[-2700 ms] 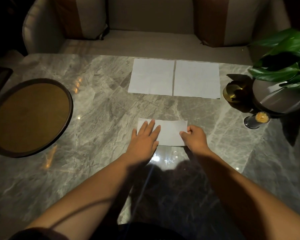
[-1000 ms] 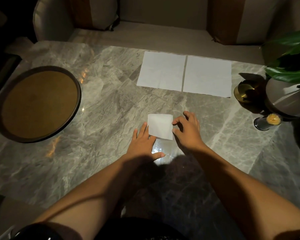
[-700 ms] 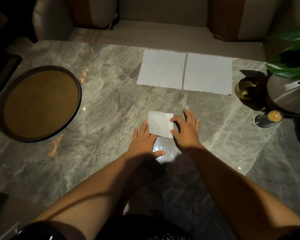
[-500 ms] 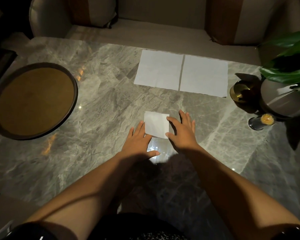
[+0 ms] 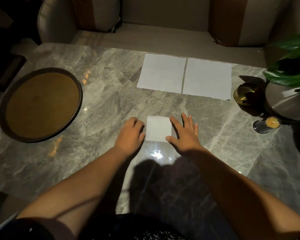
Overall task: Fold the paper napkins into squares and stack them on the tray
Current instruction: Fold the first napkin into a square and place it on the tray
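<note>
A: Hands?
B: Left hand point(image 5: 130, 134) curled, touching folded napkin point(image 5: 158, 128) at its left edge. Right hand point(image 5: 184, 134) flat, fingers spread, thumb on napkin. Neither grips it.
A: Tray point(image 5: 40, 104)?
B: Well left.

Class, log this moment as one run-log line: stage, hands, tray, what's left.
stage: small white folded napkin square on marble table | left hand, right hand flanking it | round brown tray holds nothing | two unfolded white napkins remain

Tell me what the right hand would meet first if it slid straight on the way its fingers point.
Probably the right flat napkin. The right hand points away from the person, with bare table between. Depth is unclear.
</note>
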The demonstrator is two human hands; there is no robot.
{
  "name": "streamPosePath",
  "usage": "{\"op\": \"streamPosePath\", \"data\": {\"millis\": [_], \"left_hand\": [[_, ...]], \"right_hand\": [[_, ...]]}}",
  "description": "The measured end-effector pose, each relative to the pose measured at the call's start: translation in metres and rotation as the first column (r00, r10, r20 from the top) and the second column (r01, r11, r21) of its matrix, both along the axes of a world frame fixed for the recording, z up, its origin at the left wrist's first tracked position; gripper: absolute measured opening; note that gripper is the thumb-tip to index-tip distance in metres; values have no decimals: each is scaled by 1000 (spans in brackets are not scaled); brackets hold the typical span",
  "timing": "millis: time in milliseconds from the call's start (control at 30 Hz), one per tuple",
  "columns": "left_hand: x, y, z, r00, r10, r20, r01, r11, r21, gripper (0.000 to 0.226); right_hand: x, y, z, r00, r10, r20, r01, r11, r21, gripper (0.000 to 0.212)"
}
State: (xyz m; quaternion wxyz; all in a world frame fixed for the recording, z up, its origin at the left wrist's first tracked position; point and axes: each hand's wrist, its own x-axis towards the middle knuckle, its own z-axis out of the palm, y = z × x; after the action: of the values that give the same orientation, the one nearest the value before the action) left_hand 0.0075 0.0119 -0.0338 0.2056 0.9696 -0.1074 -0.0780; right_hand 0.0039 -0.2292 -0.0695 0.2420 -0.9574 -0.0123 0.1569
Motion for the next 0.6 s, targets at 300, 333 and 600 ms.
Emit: {"op": "streamPosePath", "data": {"millis": [300,333,600], "left_hand": [[17,-50,-14,969,-99,-226,146,969,200,69],[17,-47,-16,967,-104,-234,154,965,210,71],[23,-12,-16,971,-101,-217,162,945,285,81]], "right_hand": [[1,7,1,999,48,13,-46,988,-148,76],[1,7,1,999,51,6,-50,987,-154,77],[8,13,0,997,41,-66,-53,978,-203,81]]}}
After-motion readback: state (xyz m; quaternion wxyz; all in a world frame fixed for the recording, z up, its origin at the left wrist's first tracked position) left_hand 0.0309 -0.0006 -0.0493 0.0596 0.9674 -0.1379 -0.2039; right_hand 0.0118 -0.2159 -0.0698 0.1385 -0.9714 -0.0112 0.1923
